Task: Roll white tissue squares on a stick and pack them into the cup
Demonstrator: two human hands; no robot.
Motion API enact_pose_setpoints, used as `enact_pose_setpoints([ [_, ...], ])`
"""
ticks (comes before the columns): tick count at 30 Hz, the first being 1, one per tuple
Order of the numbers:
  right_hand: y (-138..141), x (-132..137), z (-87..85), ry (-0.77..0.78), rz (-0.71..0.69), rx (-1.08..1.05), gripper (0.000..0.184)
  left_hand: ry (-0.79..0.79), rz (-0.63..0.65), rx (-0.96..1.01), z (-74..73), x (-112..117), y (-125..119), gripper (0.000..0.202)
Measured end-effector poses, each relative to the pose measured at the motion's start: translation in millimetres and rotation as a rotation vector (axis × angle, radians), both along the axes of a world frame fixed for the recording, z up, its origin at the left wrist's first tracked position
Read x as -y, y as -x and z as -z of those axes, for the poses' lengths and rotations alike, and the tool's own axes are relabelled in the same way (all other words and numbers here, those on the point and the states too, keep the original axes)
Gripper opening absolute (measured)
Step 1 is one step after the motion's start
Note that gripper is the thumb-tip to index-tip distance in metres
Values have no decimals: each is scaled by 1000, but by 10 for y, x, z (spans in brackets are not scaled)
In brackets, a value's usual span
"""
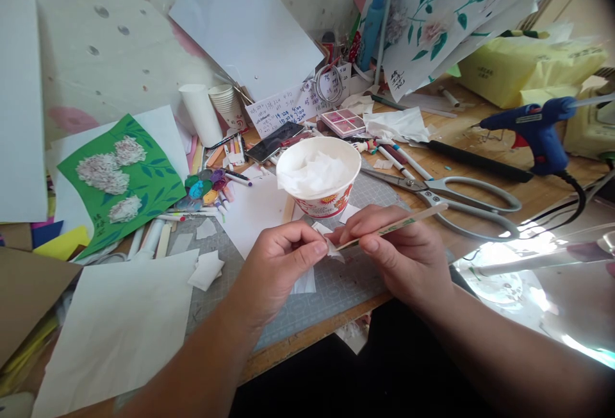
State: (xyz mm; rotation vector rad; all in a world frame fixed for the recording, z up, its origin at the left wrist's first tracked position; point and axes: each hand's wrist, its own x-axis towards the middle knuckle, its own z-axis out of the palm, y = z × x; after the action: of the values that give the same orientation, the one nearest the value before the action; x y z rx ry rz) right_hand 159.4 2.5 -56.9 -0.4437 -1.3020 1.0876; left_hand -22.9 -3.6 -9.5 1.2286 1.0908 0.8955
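Observation:
My left hand (283, 261) is closed in a pinch on a small piece of white tissue paper (335, 253) above the cutting mat. My right hand (408, 251) grips a thin wooden stick (420, 215) with green marks, its lower end at the tissue between the two hands. Just behind them stands a paper bowl (323, 201) with a red and orange print, heaped with white tissue pieces (314, 171). More white paper (305, 282) lies under my left fingers on the grey cutting mat (346, 293).
Large scissors (432, 190) lie open right of the bowl, near a blue glue gun (538, 129). A phone (275, 141), markers and a paint palette (204, 188) crowd the back. At left are a green flower picture (122, 181) and a white sheet (120, 328).

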Motion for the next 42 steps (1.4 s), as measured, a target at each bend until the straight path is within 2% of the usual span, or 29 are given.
enact_pose_setpoints([
  [4, 13, -8, -22, -69, 66, 57, 11, -21, -12, -5, 29, 6, -4, 18],
  [12, 8, -3, -67, -31, 135, 96, 8, -5, -21, -41, 44, 27, 22, 18],
  [22, -48, -76, 62, 61, 229, -6, 5, 23, -27, -65, 6, 12, 29, 18],
  [25, -153, -174, -24, 49, 283, -79, 6, 18, -32, -56, 5, 17, 39, 19],
  [29, -205, -384, -284, -52, 423, -148, 3, -9, -16, -28, 19, 22, 45, 20],
  [32, -137, -590, -461, -168, 523, 35, 2, -25, -20, -17, 25, 19, 51, 21],
  [34, -91, -713, -524, -198, 488, 323, 3, -38, -38, -10, 29, 15, 60, 22],
  [36, -75, -781, -537, -224, 460, 461, 4, -49, -59, -5, 33, 12, 69, 24],
  [38, -91, -764, -512, -214, 489, 421, 6, -55, -74, 3, 38, 13, 71, 25],
  [40, -118, -664, -462, -201, 519, 271, 9, -54, -93, 17, 39, 19, 63, 24],
  [42, -132, -508, -402, -225, 443, 63, 10, -50, -119, 32, 33, 29, 49, 23],
])
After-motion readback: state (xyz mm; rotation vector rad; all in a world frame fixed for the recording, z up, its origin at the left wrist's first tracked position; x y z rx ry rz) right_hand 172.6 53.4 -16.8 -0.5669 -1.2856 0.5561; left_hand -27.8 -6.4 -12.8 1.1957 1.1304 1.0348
